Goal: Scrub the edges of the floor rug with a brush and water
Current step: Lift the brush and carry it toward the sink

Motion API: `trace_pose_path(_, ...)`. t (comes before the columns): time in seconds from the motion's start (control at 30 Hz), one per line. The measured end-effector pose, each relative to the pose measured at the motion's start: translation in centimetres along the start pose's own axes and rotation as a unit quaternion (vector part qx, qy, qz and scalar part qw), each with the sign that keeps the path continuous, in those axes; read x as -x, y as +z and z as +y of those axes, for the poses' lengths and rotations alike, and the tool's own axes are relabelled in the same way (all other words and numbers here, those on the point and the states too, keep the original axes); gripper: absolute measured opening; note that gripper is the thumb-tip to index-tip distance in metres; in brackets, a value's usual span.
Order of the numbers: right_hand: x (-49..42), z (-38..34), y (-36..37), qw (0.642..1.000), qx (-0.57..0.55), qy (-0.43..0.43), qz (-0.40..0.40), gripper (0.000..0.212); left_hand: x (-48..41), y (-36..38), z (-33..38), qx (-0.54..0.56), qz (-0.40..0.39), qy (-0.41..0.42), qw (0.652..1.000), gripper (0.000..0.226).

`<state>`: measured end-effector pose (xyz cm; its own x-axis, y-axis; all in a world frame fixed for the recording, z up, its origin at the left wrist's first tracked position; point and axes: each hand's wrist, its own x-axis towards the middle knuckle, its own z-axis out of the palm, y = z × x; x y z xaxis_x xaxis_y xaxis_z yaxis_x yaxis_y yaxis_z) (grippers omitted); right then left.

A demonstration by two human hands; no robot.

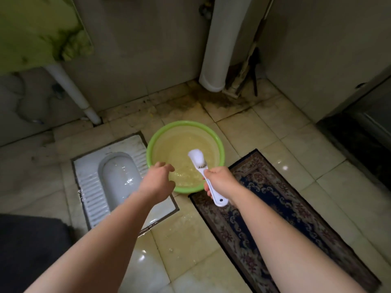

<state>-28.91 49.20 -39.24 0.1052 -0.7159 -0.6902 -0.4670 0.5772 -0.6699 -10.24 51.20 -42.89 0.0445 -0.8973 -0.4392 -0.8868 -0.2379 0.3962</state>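
Right hand (220, 180) round white brush (197, 158)

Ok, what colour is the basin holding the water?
Bright green basin, holding yellowish water; clearest in the head view, beside the rug.

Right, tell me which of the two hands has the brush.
The right hand: its fingers curl round the handle of the white brush, whose head is over the green basin. The left hand holds nothing, fingers loose near the basin's rim.
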Motion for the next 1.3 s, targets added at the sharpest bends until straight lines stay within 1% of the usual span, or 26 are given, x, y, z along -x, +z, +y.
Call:
trace_pose_path(0.1, 5.6, -4.9, -1.6, 0.999, 0.041, -0.027, 0.016, 0.028, 3.9, -6.3, 4.1, 0.006, 0.018, 0.009, 1.0, 0.046)
trace_pose_path(0.2, 12.3, -9.8, -3.2, 0.995, 0.081, -0.051, 0.017, 0.035, 9.4, -12.3, 7.7, 0.032, 0.038, 0.005, 0.999, 0.042)
trace_pose_path(0.3, 17.6, -14.5, -5.0, 0.993, 0.1, -0.061, 0.013, 0.029, 13.4, -17.3, 10.4, 0.045, 0.05, 0.011, 0.998, 0.04)
trace_pose_path(0.4, 20.1, -18.7, -6.7, 0.989, 0.124, -0.082, 0.019, 0.021, 14.9, -21.9, 12.4, 0.048, 0.069, 0.014, 0.996, 0.039)
trace_pose_path(0.47, 20.8, -22.0, -8.0, 0.984, 0.152, -0.095, 0.014, 0.02, 14.6, -25.2, 13.4, 0.044, 0.074, 0.018, 0.996, 0.04)
trace_pose_path(0.6, 19.5, -27.9, -10.1, 0.977, 0.184, -0.105, 0.029, 0.026, 11.4, -31.2, 14.3, 0.031, 0.086, 0.02, 0.996, 0.04)
trace_pose_path(0.8, 14.9, -36.2, -11.6, 0.975, 0.188, -0.105, 0.048, 0.018, 3.6, -40.4, 14.0, -0.005, 0.101, 0.033, 0.994, 0.036)
trace_pose_path(0.9, 12.4, -39.8, -12.1, 0.975, 0.181, -0.112, 0.065, 0.019, 0.4, -43.9, 14.3, -0.005, 0.097, 0.028, 0.995, 0.038)
trace_pose_path(1.07, 8.7, -45.3, -13.1, 0.974, 0.167, -0.131, 0.085, 0.035, -3.5, -47.4, 15.2, 0.0, 0.114, 0.024, 0.993, 0.038)
trace_pose_path(1.17, 6.3, -48.2, -13.8, 0.971, 0.168, -0.139, 0.101, 0.035, -5.6, -48.5, 15.7, -0.015, 0.119, 0.021, 0.993, 0.04)
trace_pose_path(1.3, 2.5, -52.3, -15.6, 0.963, 0.207, -0.161, 0.064, 0.031, -9.5, -50.2, 16.5, -0.007, 0.133, -0.005, 0.991, 0.046)
